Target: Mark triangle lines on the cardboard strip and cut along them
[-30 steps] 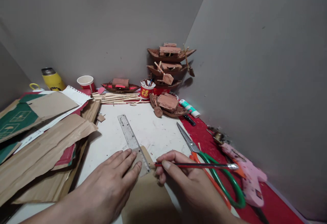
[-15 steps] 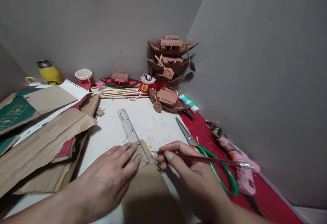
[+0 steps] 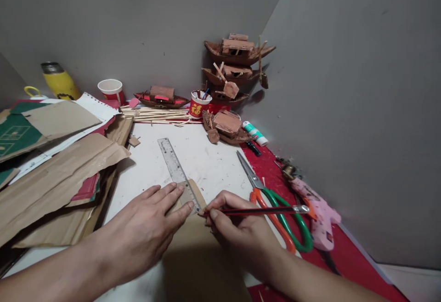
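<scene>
A clear ruler [image 3: 174, 166] lies slantwise across the top end of a brown cardboard piece [image 3: 203, 260]. My left hand [image 3: 148, 228] is flat on the ruler's lower part, fingers spread and pressing on it. In my right hand [image 3: 241, 233] a dark red pencil [image 3: 262, 210] is pinched between thumb and fingers, its tip at the ruler's lower right corner. The far end of the pencil points right, over the scissors' handles.
Green and orange-handled scissors [image 3: 255, 178] and a pink glue gun [image 3: 319, 214] lie at the right. Cardboard sheets [image 3: 58, 178] are piled at the left. Behind are thin sticks [image 3: 155, 114], a paper cup [image 3: 200, 104], a yellow bottle [image 3: 61, 82] and stacked model boats [image 3: 237, 51].
My right hand has moved left with the pencil, bringing its tip to the ruler's lower end. More of the scissors' orange handle shows. The camera view has shifted slightly.
</scene>
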`<state>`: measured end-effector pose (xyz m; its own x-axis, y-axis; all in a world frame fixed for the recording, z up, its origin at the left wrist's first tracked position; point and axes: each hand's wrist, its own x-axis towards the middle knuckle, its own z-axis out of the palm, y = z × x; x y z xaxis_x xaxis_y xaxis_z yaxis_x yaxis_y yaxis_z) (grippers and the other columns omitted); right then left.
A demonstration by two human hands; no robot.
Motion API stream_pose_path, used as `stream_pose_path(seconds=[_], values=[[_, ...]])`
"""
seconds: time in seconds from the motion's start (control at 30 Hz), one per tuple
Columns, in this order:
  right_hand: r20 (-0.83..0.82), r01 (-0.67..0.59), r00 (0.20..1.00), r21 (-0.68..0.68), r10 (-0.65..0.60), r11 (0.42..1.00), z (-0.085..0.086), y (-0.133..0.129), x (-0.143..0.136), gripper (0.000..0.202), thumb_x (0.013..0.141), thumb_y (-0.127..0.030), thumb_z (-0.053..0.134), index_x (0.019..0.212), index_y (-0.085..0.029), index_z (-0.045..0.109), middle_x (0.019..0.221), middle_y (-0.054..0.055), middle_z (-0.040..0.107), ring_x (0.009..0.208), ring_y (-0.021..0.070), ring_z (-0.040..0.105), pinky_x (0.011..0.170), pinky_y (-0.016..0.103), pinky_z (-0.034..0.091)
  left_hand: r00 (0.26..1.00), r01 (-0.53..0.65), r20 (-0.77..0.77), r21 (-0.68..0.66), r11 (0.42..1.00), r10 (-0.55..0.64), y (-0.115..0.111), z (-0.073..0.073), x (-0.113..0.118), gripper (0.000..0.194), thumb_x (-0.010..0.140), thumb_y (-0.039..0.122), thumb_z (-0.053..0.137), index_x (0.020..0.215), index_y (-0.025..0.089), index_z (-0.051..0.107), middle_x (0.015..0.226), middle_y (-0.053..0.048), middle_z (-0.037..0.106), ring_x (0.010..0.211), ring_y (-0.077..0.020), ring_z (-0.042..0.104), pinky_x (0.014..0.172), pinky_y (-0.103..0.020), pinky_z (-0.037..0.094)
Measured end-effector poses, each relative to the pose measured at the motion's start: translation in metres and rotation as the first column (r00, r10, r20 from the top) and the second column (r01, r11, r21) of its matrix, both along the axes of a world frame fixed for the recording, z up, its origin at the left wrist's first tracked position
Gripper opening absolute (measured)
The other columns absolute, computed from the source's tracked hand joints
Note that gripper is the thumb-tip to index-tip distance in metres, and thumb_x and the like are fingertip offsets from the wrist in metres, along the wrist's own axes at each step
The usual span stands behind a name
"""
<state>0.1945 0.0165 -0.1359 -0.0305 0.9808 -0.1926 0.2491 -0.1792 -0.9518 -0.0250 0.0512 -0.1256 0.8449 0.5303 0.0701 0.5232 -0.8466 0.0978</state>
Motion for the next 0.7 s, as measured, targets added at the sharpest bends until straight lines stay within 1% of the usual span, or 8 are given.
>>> stream_pose_path(seconds=[0.2,0.3,0.4,0.57,0.7], values=[[0.098,-0.080,0.993,0.092,0.071,0.993,-0.008,-0.002,0.004,0.015,0.086,-0.029,0.054,0.076,-0.020,0.060,0.061,-0.003,0.054,0.054,0.0120,0.043,0.050,0.024,0.032,1.000,-0.003,-0.001,0.003,1.000,0.003,0.000,-0.002,0.000,0.053,0.089,0.011,0.049,0.141,0.019,0.050,0.148,-0.022,0.049,0.135,-0.0372,0.048,0.103,-0.055,0.048],[0.144,-0.103,0.986,0.137,0.083,0.985,-0.010,-0.003,0.004,0.015,0.086,-0.026,0.052,0.075,-0.020,0.059,0.061,-0.003,0.053,0.056,0.0126,0.044,0.052,0.025,0.034,1.000,-0.004,0.003,0.006,1.000,0.004,0.001,-0.003,0.000,0.052,0.090,0.012,0.049,0.141,0.020,0.050,0.148,-0.022,0.049,0.135,-0.0367,0.048,0.103,-0.055,0.048],[0.183,-0.122,0.979,0.155,0.092,0.980,-0.011,-0.002,0.004,0.014,0.086,-0.025,0.052,0.075,-0.020,0.059,0.060,-0.003,0.052,0.056,0.0127,0.043,0.051,0.025,0.034,1.000,0.005,0.004,0.009,1.000,-0.005,0.002,-0.003,0.000,0.048,0.093,0.016,0.049,0.141,0.020,0.051,0.147,-0.021,0.050,0.135,-0.0357,0.049,0.106,-0.056,0.045],[0.260,-0.159,0.960,0.177,0.109,0.971,-0.012,-0.003,0.005,0.014,0.090,-0.024,0.052,0.079,-0.021,0.061,0.064,-0.003,0.056,0.058,0.0127,0.047,0.052,0.024,0.037,1.000,0.003,-0.014,-0.001,1.000,-0.003,0.002,-0.001,0.001,0.042,0.097,0.023,0.047,0.138,0.019,0.053,0.144,-0.021,0.053,0.135,-0.0350,0.049,0.108,-0.057,0.041],[0.347,-0.186,0.932,0.204,0.106,0.961,-0.008,-0.005,0.004,0.015,0.091,-0.023,0.050,0.080,-0.021,0.061,0.065,-0.003,0.058,0.059,0.0125,0.051,0.053,0.023,0.039,1.000,-0.003,-0.011,-0.006,1.000,0.003,0.002,-0.001,0.002,0.041,0.098,0.024,0.045,0.139,0.021,0.053,0.145,-0.020,0.053,0.135,-0.0340,0.048,0.109,-0.057,0.041]])
